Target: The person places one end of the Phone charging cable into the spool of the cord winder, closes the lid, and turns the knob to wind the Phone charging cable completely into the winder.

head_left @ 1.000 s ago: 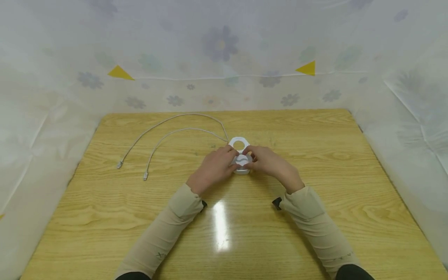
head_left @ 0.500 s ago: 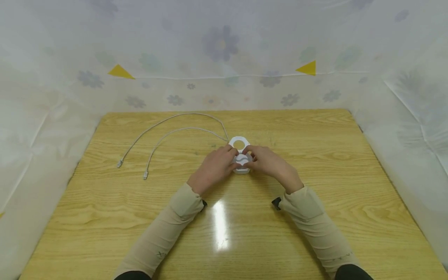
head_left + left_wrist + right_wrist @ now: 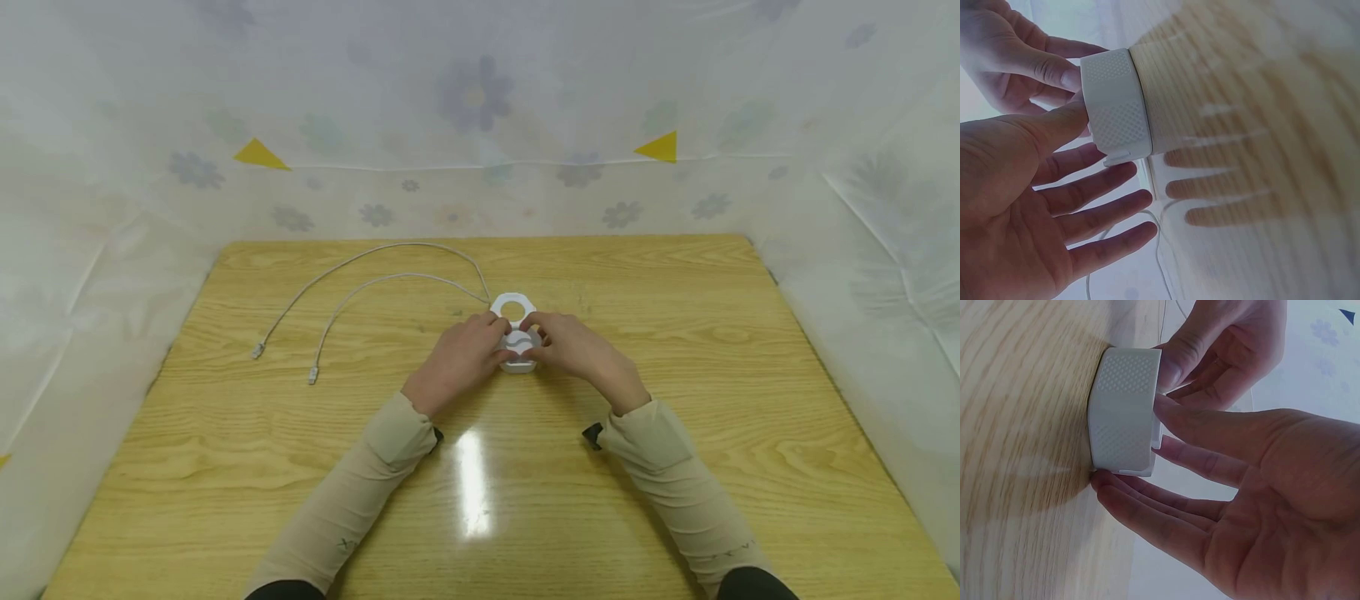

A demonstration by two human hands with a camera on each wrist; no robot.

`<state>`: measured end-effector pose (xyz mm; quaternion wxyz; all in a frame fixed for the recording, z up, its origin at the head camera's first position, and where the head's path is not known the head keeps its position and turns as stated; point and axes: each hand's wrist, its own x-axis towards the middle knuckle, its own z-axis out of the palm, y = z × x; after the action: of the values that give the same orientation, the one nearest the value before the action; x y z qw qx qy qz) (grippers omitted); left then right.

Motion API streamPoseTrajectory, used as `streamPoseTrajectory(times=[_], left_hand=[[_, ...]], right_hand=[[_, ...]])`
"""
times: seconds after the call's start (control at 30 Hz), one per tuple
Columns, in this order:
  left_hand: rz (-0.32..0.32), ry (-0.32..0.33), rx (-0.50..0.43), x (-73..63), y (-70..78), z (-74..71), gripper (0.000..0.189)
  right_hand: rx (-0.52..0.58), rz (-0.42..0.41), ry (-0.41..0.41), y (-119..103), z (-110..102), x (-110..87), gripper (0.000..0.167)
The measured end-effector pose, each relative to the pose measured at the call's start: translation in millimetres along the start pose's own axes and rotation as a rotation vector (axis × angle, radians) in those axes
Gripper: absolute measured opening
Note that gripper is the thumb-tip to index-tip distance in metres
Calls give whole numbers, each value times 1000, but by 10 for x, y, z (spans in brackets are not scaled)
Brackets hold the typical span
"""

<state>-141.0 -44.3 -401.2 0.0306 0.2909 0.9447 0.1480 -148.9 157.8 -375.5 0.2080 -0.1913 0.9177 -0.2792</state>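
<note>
A white eight-sided cable case [image 3: 517, 366] sits on the table, its ring-shaped lid [image 3: 513, 295] folded back on the far side. Inside it is a round centre piece [image 3: 519, 340] with a wavy grey groove. My left hand [image 3: 467, 352] grips the case from the left, thumb and index finger at the centre piece; in the left wrist view its other fingers are spread straight. From the right, my right hand [image 3: 581, 347] grips it too, thumb at the top edge and fingers along the side. The case's textured wall [image 3: 1124, 409] shows in the right wrist view.
Two ends of a thin white cable [image 3: 408, 244] run from the case in wide arcs to the left, each ending in a plug [image 3: 312, 375]. The wooden table [image 3: 705, 333] is bounded by pale flowered sheets [image 3: 525, 100] with yellow triangles.
</note>
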Motion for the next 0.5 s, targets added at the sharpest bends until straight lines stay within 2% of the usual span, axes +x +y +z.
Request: streamPoseTrajectory(times=[0.33, 0.5], left_hand=[[3, 15, 7, -2, -4, 17, 33], [4, -3, 7, -8, -12, -6, 34]], right_hand=[[-4, 7, -1, -10, 0, -11, 37], [0, 4, 0, -12, 3, -16, 37]])
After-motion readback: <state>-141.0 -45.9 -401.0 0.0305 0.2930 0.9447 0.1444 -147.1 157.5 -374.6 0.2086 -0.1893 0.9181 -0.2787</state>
